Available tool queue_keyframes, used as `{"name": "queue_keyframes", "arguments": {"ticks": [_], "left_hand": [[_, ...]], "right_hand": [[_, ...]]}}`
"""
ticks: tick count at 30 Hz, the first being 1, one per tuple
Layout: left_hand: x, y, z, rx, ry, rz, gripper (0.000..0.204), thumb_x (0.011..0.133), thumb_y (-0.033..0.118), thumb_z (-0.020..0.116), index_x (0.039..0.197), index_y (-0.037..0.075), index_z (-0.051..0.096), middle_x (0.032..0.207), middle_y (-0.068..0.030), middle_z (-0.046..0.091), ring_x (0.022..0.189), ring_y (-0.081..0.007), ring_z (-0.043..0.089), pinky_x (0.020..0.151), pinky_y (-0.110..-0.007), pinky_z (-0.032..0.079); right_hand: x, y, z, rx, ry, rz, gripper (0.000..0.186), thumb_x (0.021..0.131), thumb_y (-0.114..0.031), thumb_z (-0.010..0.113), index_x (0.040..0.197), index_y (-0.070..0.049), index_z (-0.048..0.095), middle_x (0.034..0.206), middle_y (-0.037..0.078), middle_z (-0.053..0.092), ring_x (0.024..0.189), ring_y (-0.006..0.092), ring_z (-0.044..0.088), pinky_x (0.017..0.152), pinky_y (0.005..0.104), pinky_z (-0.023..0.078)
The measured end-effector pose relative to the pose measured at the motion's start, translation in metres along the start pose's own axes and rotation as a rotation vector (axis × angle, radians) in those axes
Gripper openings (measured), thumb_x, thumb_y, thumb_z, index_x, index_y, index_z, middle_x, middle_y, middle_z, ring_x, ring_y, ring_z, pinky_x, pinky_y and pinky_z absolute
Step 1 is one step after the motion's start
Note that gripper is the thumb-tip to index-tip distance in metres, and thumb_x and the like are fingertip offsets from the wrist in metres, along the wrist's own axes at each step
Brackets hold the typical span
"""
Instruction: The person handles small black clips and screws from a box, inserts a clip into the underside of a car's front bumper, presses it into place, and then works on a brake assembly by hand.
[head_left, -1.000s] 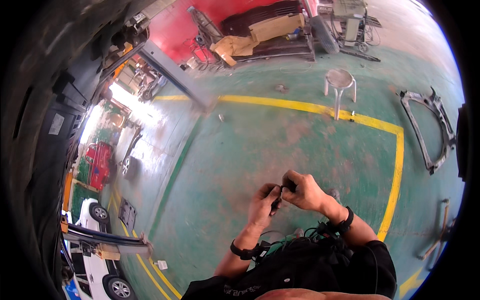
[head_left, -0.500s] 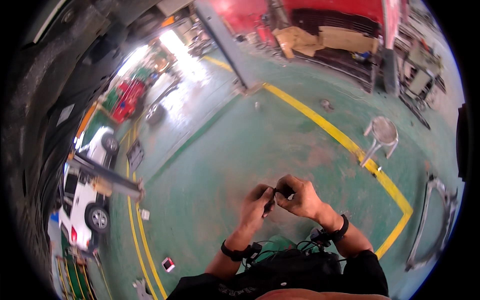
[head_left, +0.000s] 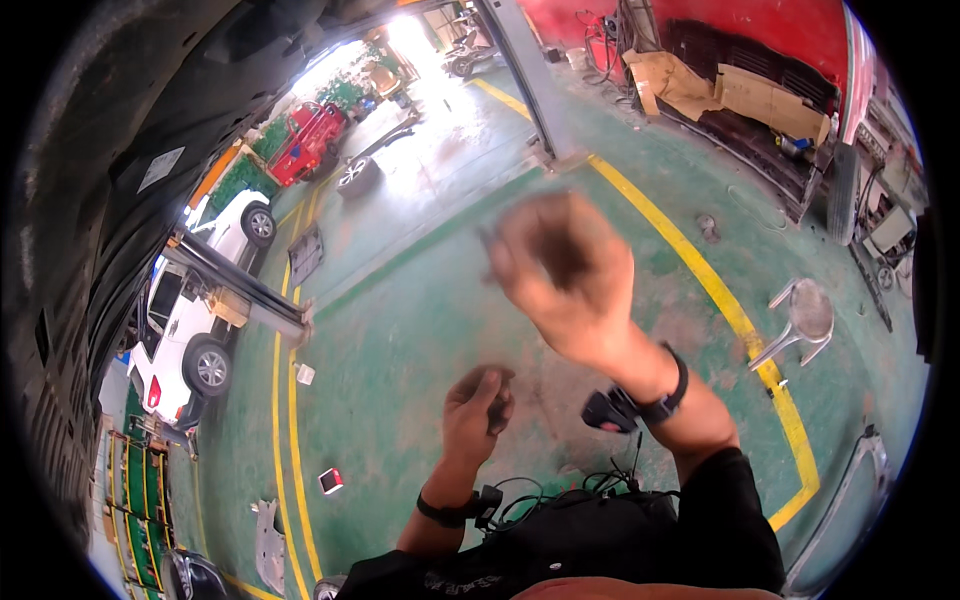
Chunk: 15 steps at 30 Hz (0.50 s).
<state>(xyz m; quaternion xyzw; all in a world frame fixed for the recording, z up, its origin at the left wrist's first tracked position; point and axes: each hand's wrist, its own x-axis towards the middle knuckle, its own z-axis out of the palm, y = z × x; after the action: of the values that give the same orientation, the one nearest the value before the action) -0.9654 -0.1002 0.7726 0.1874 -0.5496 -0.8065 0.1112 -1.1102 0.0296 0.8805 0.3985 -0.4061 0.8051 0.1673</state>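
My right hand (head_left: 565, 275) is raised near the middle of the view, blurred, its fingers curled in toward the thumb; a small dark shape shows at the fingertips, too smeared to name. My left hand (head_left: 478, 410) is lower and to its left, closed with the thumb against the fingers, around something dark that I cannot make out. Both wrists wear black straps. The dark underside of a raised vehicle (head_left: 110, 220) fills the upper left, beside and above me.
Grey lift posts (head_left: 525, 95) stand ahead. A white car (head_left: 175, 360), red vehicle (head_left: 305, 145) and loose wheel (head_left: 358, 178) are leftward. A metal stool (head_left: 810, 310), cardboard-covered rack (head_left: 770, 105) and metal frame (head_left: 860, 460) are rightward; a small box (head_left: 330, 480) lies on the floor.
My right hand has left my left hand and swung up and forward. My left hand has shifted slightly leftward. The view has turned left, moving the stool and floor lines rightward.
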Motion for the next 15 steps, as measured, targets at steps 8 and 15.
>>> {"name": "queue_keyframes", "arguments": {"ticks": [8,15], "left_hand": [[-0.021,0.030,-0.082,0.073,0.193,0.094,0.024,0.103,0.025,0.054,0.097,0.002,0.061,0.075,-0.0023,0.051,0.055,-0.0116,0.049,0.041,-0.022,0.029],[-0.043,0.027,-0.143,-0.040,0.345,0.190,0.024,0.103,0.023,0.054,0.095,0.000,0.061,0.075,-0.0033,0.053,0.052,-0.0125,0.050,0.038,-0.022,0.029]], "right_hand": [[0.160,0.002,0.119,0.492,0.192,-0.585,0.014,0.094,-0.004,0.067,0.101,0.000,0.056,0.086,0.001,0.061,0.073,0.0046,0.057,0.064,0.0184,0.048],[0.183,0.015,0.143,0.572,0.181,-0.592,0.012,0.094,0.000,0.064,0.102,-0.001,0.055,0.087,-0.001,0.059,0.077,0.0028,0.057,0.068,0.0185,0.048]]}}
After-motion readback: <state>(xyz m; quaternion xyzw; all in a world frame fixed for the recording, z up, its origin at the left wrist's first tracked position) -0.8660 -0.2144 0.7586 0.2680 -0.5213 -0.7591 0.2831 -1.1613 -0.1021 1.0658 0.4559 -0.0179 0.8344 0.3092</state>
